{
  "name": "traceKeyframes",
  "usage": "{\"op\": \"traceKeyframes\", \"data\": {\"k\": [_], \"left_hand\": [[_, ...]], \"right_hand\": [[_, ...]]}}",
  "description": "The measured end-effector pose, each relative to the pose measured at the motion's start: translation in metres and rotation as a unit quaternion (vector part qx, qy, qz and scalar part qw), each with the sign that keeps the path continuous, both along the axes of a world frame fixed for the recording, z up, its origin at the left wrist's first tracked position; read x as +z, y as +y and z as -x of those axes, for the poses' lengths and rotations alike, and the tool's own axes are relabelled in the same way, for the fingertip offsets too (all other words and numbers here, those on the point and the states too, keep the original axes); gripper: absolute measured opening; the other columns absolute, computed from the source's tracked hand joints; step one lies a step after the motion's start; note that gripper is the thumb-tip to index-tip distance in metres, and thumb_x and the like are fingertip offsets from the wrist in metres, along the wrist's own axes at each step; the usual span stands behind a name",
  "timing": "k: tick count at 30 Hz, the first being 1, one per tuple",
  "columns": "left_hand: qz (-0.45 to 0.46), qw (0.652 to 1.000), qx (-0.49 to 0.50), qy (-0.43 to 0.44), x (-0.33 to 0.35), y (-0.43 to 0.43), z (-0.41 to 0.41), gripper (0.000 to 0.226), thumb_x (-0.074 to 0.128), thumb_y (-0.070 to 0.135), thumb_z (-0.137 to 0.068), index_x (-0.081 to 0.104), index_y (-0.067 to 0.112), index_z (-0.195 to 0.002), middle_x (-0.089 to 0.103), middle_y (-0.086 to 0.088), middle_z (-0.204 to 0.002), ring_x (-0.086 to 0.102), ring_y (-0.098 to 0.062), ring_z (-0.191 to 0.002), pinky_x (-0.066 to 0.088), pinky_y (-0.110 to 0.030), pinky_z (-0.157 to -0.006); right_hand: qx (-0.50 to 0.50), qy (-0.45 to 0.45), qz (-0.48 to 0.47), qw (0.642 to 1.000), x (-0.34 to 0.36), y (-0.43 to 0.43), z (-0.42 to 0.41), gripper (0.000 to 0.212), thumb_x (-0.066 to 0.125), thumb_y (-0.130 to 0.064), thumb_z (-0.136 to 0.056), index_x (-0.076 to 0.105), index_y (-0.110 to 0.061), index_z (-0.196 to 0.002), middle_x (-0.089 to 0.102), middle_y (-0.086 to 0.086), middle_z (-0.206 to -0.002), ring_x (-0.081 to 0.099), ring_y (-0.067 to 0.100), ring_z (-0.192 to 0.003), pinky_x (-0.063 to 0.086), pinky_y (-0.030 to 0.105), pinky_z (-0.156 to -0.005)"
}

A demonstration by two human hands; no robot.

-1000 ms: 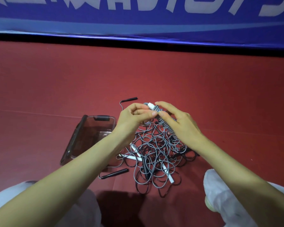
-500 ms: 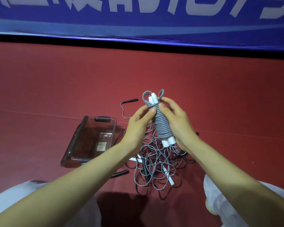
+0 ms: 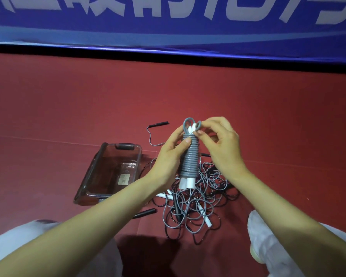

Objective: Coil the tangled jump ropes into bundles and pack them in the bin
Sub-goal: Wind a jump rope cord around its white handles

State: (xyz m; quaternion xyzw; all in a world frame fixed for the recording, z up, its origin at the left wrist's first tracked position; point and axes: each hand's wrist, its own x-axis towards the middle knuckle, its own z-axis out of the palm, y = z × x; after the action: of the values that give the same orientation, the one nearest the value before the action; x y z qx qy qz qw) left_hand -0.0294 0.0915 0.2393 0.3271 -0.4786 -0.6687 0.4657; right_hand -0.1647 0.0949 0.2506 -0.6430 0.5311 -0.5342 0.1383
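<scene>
Transparent bin [image 3: 92, 172]: standing on the red floor [image 3: 68, 108], left of the rest.
Tangled ropes [image 3: 196, 204]: lying loose beside it.
Coiled bundle [image 3: 189, 162]: being held upright above the tangle (springy, light cord, likely to unwind; best gripped around the wraps).
Left hand [image 3: 171, 156]: gripping its middle.
Right hand [image 3: 222, 144]: pinching the top loop.

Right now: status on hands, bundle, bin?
Left hand grips the coiled grey bundle, upright. Right hand pinches its top loop. Bin left of it, open, no ropes inside. Tangled ropes on the floor below the bundle, beside the bin.
</scene>
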Motion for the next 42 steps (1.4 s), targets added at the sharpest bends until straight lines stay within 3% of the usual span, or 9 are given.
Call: {"op": "traceKeyframes", "data": {"k": [8,13,17,22,24,27,29,32,42], "left_hand": [[-0.009,1.0,-0.017,0.017,0.009,-0.001,-0.005,0.038,0.047,0.005,-0.097,0.054,0.023,-0.13,0.066,0.005,-0.103,0.063,-0.004,-0.078,0.054,-0.022,-0.067],[0.001,0.999,-0.01,-0.039,0.001,0.002,-0.001,0.041,0.048,0.004,-0.097,0.051,0.021,-0.134,0.062,0.001,-0.122,0.06,-0.01,-0.1,0.052,-0.022,-0.079],[-0.028,0.999,-0.01,-0.021,-0.003,0.006,0.003,0.039,0.047,0.003,-0.098,0.053,0.024,-0.13,0.064,0.003,-0.115,0.062,-0.008,-0.09,0.052,-0.023,-0.074],[-0.098,0.995,0.011,0.007,-0.002,0.004,0.003,0.032,0.047,0.003,-0.098,0.058,0.024,-0.12,0.067,0.004,-0.097,0.063,-0.013,-0.077,0.054,-0.029,-0.068],[-0.119,0.993,0.01,0.007,-0.001,0.0,0.0,0.031,0.047,0.004,-0.098,0.06,0.025,-0.117,0.068,0.004,-0.095,0.064,-0.015,-0.075,0.054,-0.031,-0.068],[-0.133,0.991,-0.006,0.001,0.0,-0.006,-0.006,0.032,0.049,0.006,-0.097,0.059,0.024,-0.122,0.068,0.002,-0.097,0.061,-0.016,-0.078,0.054,-0.032,-0.068],[-0.167,0.986,-0.02,0.009,0.002,-0.009,-0.009,0.031,0.05,0.007,-0.097,0.06,0.025,-0.12,0.067,-0.003,-0.091,0.06,-0.02,-0.072,0.054,-0.031,-0.062],[-0.212,0.977,-0.036,0.014,0.003,-0.012,-0.012,0.026,0.049,0.007,-0.097,0.062,0.024,-0.112,0.065,-0.009,-0.085,0.06,-0.025,-0.069,0.051,-0.033,-0.064],[-0.194,0.98,-0.043,-0.003,0.003,-0.012,-0.017,0.031,0.049,0.007,-0.097,0.059,0.024,-0.121,0.063,-0.012,-0.092,0.059,-0.027,-0.073,0.054,-0.03,-0.056]], "right_hand": [[0.033,-0.054,-0.025,0.998,0.014,0.003,0.001,0.023,0.063,-0.01,-0.09,0.067,-0.029,-0.103,0.064,-0.002,-0.089,0.052,0.005,-0.068,0.042,0.015,-0.064],[-0.057,0.162,-0.144,0.975,0.017,-0.003,0.007,0.043,0.048,-0.018,-0.099,0.051,-0.036,-0.137,0.04,-0.004,-0.079,0.045,0.016,-0.078,0.03,0.022,-0.07],[-0.113,0.226,-0.238,0.938,0.01,-0.001,0.003,0.04,0.037,-0.037,-0.101,0.049,-0.029,-0.138,0.036,-0.009,-0.082,0.042,0.019,-0.082,0.026,0.03,-0.068],[-0.076,0.439,-0.194,0.874,0.015,0.01,-0.011,0.059,0.04,-0.02,-0.101,0.016,-0.025,-0.154,0.04,0.007,-0.12,0.04,0.027,-0.117,0.029,0.032,-0.072],[-0.042,0.408,-0.16,0.898,0.007,0.009,-0.011,0.055,0.045,-0.017,-0.098,0.029,-0.022,-0.151,0.046,0.007,-0.119,0.044,0.027,-0.115,0.033,0.032,-0.07],[0.012,0.19,-0.096,0.977,-0.001,0.001,-0.004,0.04,0.054,-0.009,-0.095,0.057,-0.017,-0.134,0.058,0.007,-0.104,0.056,0.021,-0.095,0.045,0.03,-0.079],[0.031,0.101,-0.101,0.989,0.002,-0.001,0.001,0.045,0.057,-0.006,-0.093,0.055,-0.018,-0.136,0.062,0.003,-0.097,0.053,0.002,-0.077,0.04,0.01,-0.074],[-0.012,0.013,-0.118,0.993,0.001,0.0,0.0,0.05,0.064,-0.012,-0.09,0.046,-0.023,-0.135,0.061,-0.01,-0.08,0.051,0.002,-0.058,0.042,0.018,-0.06],[0.017,0.02,-0.1,0.995,-0.003,-0.004,-0.008,0.029,0.065,-0.012,-0.089,0.07,-0.019,-0.117,0.066,-0.002,-0.094,0.055,0.003,-0.075,0.038,0.005,-0.069]]}}
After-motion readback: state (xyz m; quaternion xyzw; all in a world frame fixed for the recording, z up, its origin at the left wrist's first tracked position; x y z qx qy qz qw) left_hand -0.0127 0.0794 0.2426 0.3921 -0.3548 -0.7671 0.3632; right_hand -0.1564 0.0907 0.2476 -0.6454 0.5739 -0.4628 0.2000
